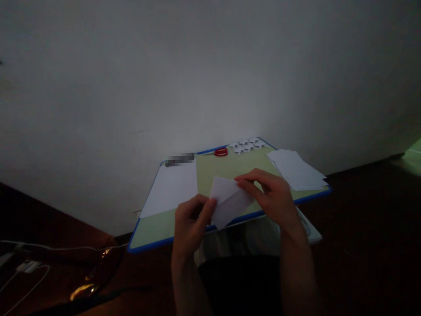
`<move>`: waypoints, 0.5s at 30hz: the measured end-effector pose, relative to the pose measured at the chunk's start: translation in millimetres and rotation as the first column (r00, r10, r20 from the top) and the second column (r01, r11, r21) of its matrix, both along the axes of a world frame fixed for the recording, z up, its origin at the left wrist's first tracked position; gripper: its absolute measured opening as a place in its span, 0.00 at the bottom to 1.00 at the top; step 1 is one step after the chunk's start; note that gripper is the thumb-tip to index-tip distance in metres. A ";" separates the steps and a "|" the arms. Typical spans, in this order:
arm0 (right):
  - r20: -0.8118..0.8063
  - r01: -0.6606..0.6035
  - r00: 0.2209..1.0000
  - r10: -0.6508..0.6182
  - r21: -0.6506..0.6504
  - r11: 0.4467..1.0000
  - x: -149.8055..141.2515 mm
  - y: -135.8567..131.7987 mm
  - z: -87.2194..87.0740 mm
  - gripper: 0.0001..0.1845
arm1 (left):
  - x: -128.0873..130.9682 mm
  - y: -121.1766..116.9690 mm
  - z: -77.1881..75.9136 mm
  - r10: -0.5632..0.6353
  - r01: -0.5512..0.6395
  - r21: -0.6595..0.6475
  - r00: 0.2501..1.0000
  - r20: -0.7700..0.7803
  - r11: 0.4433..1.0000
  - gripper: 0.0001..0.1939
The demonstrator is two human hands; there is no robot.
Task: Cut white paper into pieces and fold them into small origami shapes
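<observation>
A folded piece of white paper point(232, 199), with a crease running across it, is held up above the near edge of the table. My left hand point(194, 219) pinches its left side between thumb and fingers. At its upper right corner, my right hand point(271, 193) grips the paper with thumb and forefinger. Behind it on the table lie red-handled scissors point(221, 152), and several small folded white paper shapes point(246, 145) sit in rows at the far right corner.
The small light green table point(151, 235) has a blue rim and stands against a grey wall point(210, 79). A white sheet point(174, 186) covers its left part, with a blurred-out strip above. Loose paper sheets point(299, 169) lie at the right. White cables point(66, 248) run at lower left.
</observation>
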State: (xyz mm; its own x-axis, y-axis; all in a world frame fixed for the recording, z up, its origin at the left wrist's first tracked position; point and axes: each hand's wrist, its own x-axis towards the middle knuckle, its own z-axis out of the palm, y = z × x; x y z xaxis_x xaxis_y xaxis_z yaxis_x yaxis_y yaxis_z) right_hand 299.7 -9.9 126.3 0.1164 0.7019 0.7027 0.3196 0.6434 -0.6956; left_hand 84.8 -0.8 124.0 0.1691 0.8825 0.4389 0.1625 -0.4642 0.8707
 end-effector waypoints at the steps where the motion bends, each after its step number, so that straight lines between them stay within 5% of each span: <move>1: -0.020 0.016 1.000 -0.016 -0.007 1.000 -0.7 1.0 -0.2 0.04 | -0.6 0.5 -0.2 -0.012 0.012 -0.006 1.000 0.009 1.000 0.17; 10: -0.078 -0.096 0.993 0.086 -0.139 0.986 -1.7 0.3 -0.3 0.10 | -8.0 -0.9 2.7 0.002 0.007 0.101 0.996 -0.084 0.995 0.16; 13: -0.062 -0.170 0.985 0.161 -0.180 0.969 -3.1 -1.9 -0.1 0.25 | -10.1 -0.6 3.9 -0.013 0.035 0.133 0.987 -0.163 0.991 0.15; 15: -0.022 -0.195 0.981 0.194 -0.208 0.959 -4.7 -2.8 0.7 0.23 | -10.2 -0.5 4.8 -0.039 0.072 0.140 0.973 -0.229 0.987 0.14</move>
